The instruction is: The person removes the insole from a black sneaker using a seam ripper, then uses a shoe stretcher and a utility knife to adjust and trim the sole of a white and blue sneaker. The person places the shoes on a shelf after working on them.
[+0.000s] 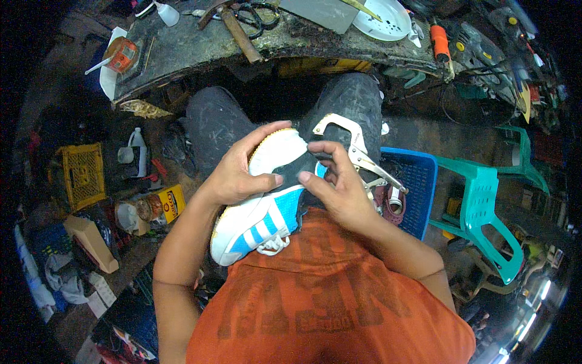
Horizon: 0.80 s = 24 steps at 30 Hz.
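Observation:
A white and light-blue sneaker (pixel 251 227) lies tilted over my lap, its white toe stripes and laces facing down toward me. My left hand (pixel 239 173) grips it, fingers along the pale sole edge and thumb pressed on a black patch (pixel 290 174) at its upper part. My right hand (pixel 339 188) has its thumb and index finger bent around the same black area; its other fingers are partly hidden. Beside the right hand, a metal locking C-clamp (pixel 357 145) lies over my right thigh, its handles reaching past the hand.
Ahead stands a worn workbench (pixel 182 54) with a hammer (pixel 239 36), scissors (pixel 260 18), a white plate (pixel 388 21) and an orange-handled tool (pixel 439 42). A blue basket (pixel 424 194) with shoes and a green plastic chair (pixel 476 194) stand right; a yellow crate (pixel 82 176) left.

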Available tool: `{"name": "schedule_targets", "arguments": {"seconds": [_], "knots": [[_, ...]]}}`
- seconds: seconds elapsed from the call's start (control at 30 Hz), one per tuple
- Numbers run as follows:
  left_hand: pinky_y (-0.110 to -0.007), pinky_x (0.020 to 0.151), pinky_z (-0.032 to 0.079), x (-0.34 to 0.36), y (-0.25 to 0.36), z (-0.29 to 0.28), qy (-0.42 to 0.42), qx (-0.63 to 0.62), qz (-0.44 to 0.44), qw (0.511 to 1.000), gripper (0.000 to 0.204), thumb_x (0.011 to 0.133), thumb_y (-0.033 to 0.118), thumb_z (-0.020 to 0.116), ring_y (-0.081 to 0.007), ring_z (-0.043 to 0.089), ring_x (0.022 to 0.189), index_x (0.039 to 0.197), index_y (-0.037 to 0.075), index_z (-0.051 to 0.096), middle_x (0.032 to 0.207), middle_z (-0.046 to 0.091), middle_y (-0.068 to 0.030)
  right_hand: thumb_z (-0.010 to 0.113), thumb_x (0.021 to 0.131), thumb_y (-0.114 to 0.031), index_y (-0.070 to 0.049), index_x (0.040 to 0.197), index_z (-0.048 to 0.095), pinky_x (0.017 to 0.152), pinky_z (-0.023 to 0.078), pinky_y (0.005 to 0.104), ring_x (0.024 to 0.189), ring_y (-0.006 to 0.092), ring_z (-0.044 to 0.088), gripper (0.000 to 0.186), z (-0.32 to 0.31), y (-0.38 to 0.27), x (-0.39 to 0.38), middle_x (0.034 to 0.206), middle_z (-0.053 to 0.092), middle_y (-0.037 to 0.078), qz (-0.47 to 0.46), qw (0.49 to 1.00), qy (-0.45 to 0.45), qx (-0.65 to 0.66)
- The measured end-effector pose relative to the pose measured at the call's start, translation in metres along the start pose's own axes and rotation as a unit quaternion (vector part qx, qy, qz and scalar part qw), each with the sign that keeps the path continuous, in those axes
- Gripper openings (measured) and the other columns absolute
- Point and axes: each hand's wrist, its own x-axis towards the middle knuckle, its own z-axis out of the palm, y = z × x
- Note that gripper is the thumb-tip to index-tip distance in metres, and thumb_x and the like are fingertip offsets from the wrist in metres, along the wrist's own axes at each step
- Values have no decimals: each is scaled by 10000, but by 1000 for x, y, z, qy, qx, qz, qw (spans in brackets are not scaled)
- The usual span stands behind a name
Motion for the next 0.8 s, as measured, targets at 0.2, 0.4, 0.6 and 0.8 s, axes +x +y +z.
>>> {"name": "schedule_targets", "arguments": {"seconds": [0.2,0.4,0.6,0.8], "knots": [[-336,1098,409,-10,15,4,79,91,15,993,832,705,91,743,-200,555,1274,1483,17,459,1360,587,-128,754,858,-251,-43,1320,402,967,474,402,1117,303,590,617,19,1,14,1225,547,163,-47,996,37,-67],[-354,1137,370,-16,0,3,78,147,25,986,887,691,117,740,-243,504,1354,1513,24,420,1455,516,-164,758,782,-215,-21,1299,373,989,471,432,1127,348,598,673,39,4,20,1211,544,202,-39,992,82,-88],[-340,1165,322,-20,-10,-2,34,9,39,999,864,792,142,670,-221,475,1372,1577,30,326,1512,472,-147,803,742,-254,-24,1284,381,1034,426,422,1185,332,527,725,40,-1,16,1216,512,221,22,993,73,-86],[-303,1108,375,-17,-11,-1,70,0,-28,997,630,949,99,529,-188,532,1283,1555,19,376,1412,566,-121,739,842,-237,-22,1233,486,948,446,338,1077,219,540,513,38,10,26,1126,562,126,34,995,80,-49]]}}
